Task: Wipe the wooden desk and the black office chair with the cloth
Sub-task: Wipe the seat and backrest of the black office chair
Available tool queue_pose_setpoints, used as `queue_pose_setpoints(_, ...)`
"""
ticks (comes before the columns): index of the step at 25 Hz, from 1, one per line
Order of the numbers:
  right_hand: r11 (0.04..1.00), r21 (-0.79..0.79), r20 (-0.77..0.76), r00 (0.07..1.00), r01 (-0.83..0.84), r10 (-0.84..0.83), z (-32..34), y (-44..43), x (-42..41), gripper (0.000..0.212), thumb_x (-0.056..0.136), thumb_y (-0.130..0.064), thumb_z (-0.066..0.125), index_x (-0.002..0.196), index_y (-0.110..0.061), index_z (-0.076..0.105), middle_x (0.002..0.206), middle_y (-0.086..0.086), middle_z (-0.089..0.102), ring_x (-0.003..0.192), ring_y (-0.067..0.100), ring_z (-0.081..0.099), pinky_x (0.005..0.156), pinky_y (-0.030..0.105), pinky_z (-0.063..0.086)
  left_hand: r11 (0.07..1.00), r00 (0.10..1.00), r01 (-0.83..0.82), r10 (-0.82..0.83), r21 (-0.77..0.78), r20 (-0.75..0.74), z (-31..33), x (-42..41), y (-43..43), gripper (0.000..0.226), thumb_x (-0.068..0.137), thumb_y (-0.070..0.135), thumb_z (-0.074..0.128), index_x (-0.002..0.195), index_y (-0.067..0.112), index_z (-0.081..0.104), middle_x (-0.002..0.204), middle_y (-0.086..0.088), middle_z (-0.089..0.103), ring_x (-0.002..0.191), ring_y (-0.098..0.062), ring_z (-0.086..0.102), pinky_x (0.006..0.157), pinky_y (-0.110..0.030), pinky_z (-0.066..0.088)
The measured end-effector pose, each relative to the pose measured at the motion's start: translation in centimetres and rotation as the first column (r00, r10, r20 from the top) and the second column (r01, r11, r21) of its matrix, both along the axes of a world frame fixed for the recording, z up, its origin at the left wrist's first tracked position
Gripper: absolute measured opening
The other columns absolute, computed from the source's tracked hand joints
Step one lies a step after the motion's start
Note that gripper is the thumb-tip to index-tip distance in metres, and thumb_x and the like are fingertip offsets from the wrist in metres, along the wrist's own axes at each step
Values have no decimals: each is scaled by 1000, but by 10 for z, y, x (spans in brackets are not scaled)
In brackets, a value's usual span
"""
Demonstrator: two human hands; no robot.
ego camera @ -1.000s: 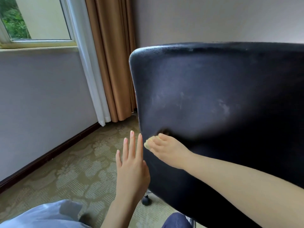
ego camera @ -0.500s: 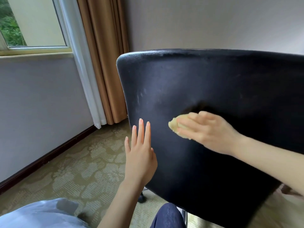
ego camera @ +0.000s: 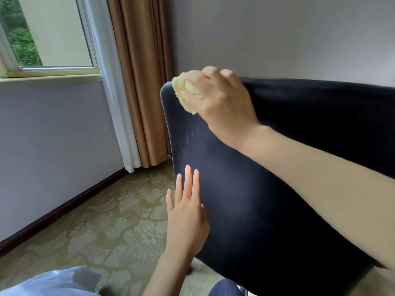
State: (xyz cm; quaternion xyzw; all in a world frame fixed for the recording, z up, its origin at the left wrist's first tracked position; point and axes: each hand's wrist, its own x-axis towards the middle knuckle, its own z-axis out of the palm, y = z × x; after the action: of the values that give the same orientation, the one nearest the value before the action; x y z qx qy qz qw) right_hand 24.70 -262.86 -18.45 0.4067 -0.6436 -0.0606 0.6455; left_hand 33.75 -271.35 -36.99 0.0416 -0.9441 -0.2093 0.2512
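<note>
Both hands are at the chair on my feed. My right hand (ego camera: 222,103) has its fingers curled round a crumpled pale-yellow cloth (ego camera: 186,90) and presses it onto the top left corner of the black padded office chair backrest (ego camera: 267,199). My left hand (ego camera: 188,214), lower and nearer to me, is released, with its fingers straight and close together. It lies along the backrest's left edge. I judge that it steadies the chair, though I cannot confirm firm contact.

As for progress, the wiping is on the chair's back, at its upper corner. A faint pale dusty streak (ego camera: 189,135) shows on the black surface just below the right hand, so I judge that strip has yet to be cleaned. The wide stretch of backrest to the right of that hand looks dark and even, but I cannot tell whether it has been wiped. The seat and base lie hidden below both hands. The wooden desk is nowhere in view, so its state is unknown to me.

Left of the right hand hang a tan pleated curtain (ego camera: 139,82) and a white sheer curtain (ego camera: 111,92). Patterned beige carpet (ego camera: 96,221) lies left of the left hand.
</note>
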Motion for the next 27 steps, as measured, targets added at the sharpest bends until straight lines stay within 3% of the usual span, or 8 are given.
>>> queue_pose_setpoints(3, 995, 62, 3, 997, 74, -75, -27, -32, -21, 25, 92, -14, 55, 110, -21, 71, 110, -7, 68, 99, 11, 65, 81, 26, 48, 999, 999, -33, 33, 3, 32, -6, -1, -11, 85, 94, 13, 36, 131, 33, -37, 139, 15, -46, 135, -12, -36, 109, -33, -18)
queue_pose_setpoints(7, 949, 243, 102, 967, 202, -232, -82, -40, -38, 33, 95, -25, 47, 126, -28, 60, 123, -11, 60, 112, 6, 56, 92, 24, 45, 998, 996, -61, 60, 6, 63, -12, -3, -21, 85, 94, 13, 35, 129, 32, -40, 142, 14, -45, 136, -11, -36, 108, -32, -20)
queue_pose_setpoints(11, 828, 487, 129, 914, 279, -384, -136, -27, -39, 46, 94, -23, 49, 140, -18, 45, 135, -3, 50, 124, 15, 47, 102, 30, 38, 995, 990, -99, 100, -19, 102, -15, -3, -27, 82, 94, 13, 33, 132, 29, -38, 142, 12, -45, 133, -11, -38, 108, -33, -20)
queue_pose_setpoints(16, 748, 635, 199, 893, 195, -403, -179, 31, -18, 42, 83, -31, 64, 125, -24, 61, 111, -9, 63, 105, 10, 59, 91, 24, 46, 999, 997, -50, 51, -20, 58, -4, -1, -14, 81, 94, 11, 34, 135, 29, -33, 142, 13, -43, 134, -11, -36, 109, -33, -17)
queue_pose_setpoints(18, 779, 614, 208, 924, 132, -320, -189, 64, -9, 29, 91, -21, 51, 115, -23, 68, 104, -9, 66, 97, 10, 62, 85, 24, 49, 1000, 999, -26, 26, -3, 26, 2, -3, -6, 81, 94, 10, 36, 142, 26, -27, 144, 13, -40, 136, -11, -33, 110, -33, -14)
queue_pose_setpoints(20, 846, 528, 236, 943, 79, -235, -189, 103, 3, 39, 97, -8, 36, 109, -20, 71, 102, -7, 68, 94, 13, 65, 80, 26, 51, 1000, 1000, 11, -11, 14, 14, 9, -4, 6, 80, 94, 10, 38, 147, 24, -21, 147, 13, -37, 139, -11, -29, 113, -34, -11)
queue_pose_setpoints(24, 949, 316, 284, 952, 20, -114, -149, 174, 32, 38, 90, -4, 57, 123, -21, 64, 121, -6, 65, 110, 15, 63, 79, 30, 50, 987, 992, 125, -124, 99, -17, 24, -4, 38, 80, 94, 9, 40, 149, 24, -16, 145, 14, -36, 139, -9, -27, 117, -38, -6)
queue_pose_setpoints(27, 989, 141, 229, 970, 46, -78, -96, 200, 48, 35, 89, -2, 63, 120, -17, 64, 122, -3, 64, 108, 20, 64, 74, 33, 50, 974, 980, 193, -187, 119, -62, 34, -5, 55, 82, 94, 9, 41, 148, 26, -18, 142, 17, -40, 135, -6, -31, 116, -36, -8)
